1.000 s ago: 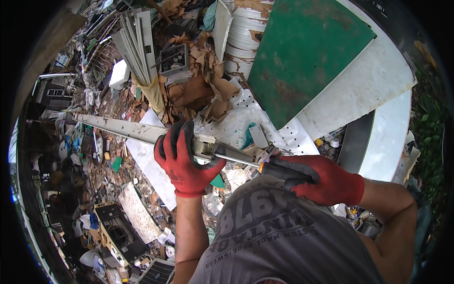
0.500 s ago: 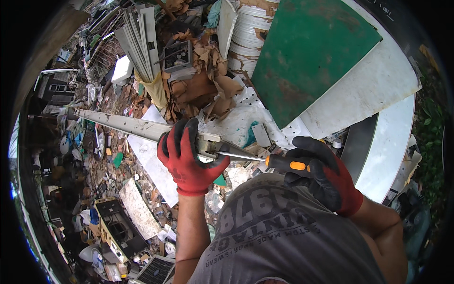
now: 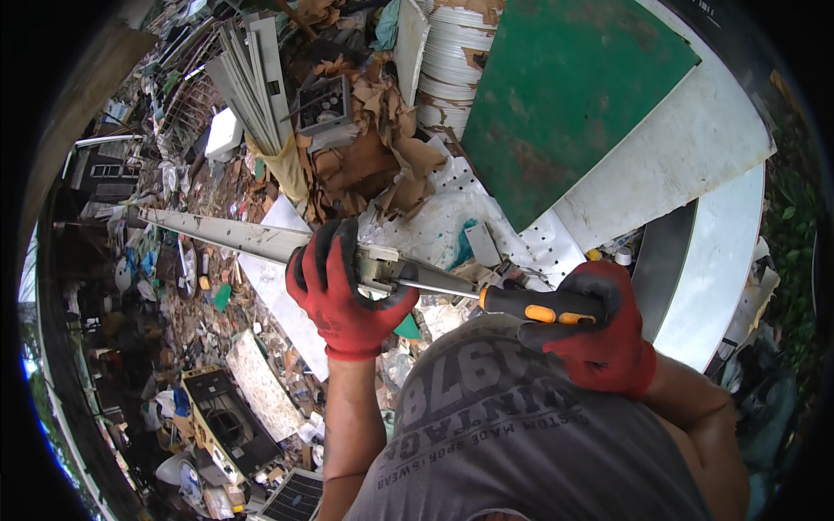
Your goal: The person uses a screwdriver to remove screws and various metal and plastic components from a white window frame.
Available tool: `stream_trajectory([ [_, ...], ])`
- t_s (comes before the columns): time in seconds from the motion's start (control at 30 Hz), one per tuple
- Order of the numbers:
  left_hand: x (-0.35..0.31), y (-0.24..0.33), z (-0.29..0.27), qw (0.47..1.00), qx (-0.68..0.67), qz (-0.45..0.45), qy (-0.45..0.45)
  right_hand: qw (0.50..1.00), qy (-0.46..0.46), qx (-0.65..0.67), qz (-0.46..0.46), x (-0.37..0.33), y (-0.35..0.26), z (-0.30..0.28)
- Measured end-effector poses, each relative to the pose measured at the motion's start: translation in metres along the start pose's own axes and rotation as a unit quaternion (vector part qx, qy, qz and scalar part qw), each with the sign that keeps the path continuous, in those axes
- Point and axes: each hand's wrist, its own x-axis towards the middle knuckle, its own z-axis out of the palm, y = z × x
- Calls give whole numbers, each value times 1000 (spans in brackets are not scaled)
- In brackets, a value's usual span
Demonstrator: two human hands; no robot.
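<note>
My left hand (image 3: pixel 334 300), in a red and black glove, is closed round the end of a long, narrow, off-white metal channel (image 3: pixel 230 236). The channel slants away to the far left. A pale end piece (image 3: pixel 377 265) with small fittings shows just past my fingers. From the right, my right hand (image 3: pixel 608 334), gloved the same way, grips the handle of a black and orange screwdriver (image 3: pixel 539 304). Its shaft points left at the end piece, beside my left thumb. The exact spot where the tip meets it is hidden.
Mixed scrap covers the ground. A green panel (image 3: pixel 565 104) overlaps a white sheet (image 3: pixel 669 152) at the far right. Torn brown cardboard (image 3: pixel 356 165) and a bundle of pale strips (image 3: pixel 252 87) lie ahead. A yellowish metal-framed unit (image 3: pixel 226 421) sits at lower left.
My right hand has turned over and shifted slightly right, its fingers now wrapped round the back of the handle. The screwdriver has rolled and tilted a little. My left hand stays nearly still.
</note>
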Motion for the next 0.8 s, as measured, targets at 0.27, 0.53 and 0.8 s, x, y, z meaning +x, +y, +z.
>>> stream_trajectory([
  [0.27, 4, 3, 1, 1000, -6, 8, 20, 922, -33, 237, 304, 9, -9, -17],
  [0.53, 3, 1, 5, 1000, 3, -4, 6, 999, -23, 23, 14, -4, 8, -5],
  [0.8, 6, 1, 5, 1000, 2, -7, -3, 888, -126, 261, 357, 9, 4, -21],
])
